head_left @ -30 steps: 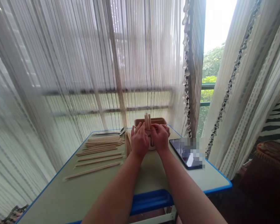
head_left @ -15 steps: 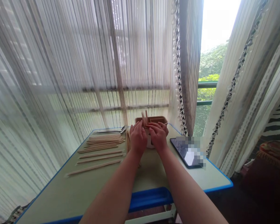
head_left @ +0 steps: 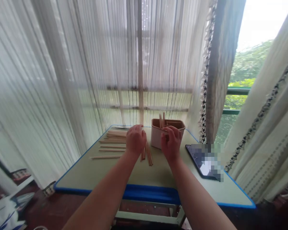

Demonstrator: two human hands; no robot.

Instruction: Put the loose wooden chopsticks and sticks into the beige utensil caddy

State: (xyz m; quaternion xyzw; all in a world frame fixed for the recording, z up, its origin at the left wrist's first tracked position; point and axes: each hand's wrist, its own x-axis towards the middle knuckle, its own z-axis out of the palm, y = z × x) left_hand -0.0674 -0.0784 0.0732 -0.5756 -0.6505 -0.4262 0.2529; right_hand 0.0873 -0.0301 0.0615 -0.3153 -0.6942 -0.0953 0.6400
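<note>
A pinkish holder [head_left: 156, 137] with a brown rim stands at the far middle of the table [head_left: 105, 174], with a few wooden chopsticks [head_left: 161, 120] upright in it. My right hand [head_left: 171, 143] is in front of the holder, fingers curled and pinched on a chopstick by its rim. To the left of the holder hovers my left hand [head_left: 135, 140], its fingers bent down over a small bundle of chopsticks [head_left: 147, 154] lying on the table. More loose chopsticks [head_left: 112, 140] lie spread out further left.
A dark tablet [head_left: 201, 161] lies on the table's right side. The table has a blue edge. Sheer curtains hang close behind and to the left; heavier curtains and a window gap are at the right. A bag lies on the floor at lower left.
My left hand has come away from the holder to the left, over the chopsticks on the table. My right hand stays at the holder. The view has swung left.
</note>
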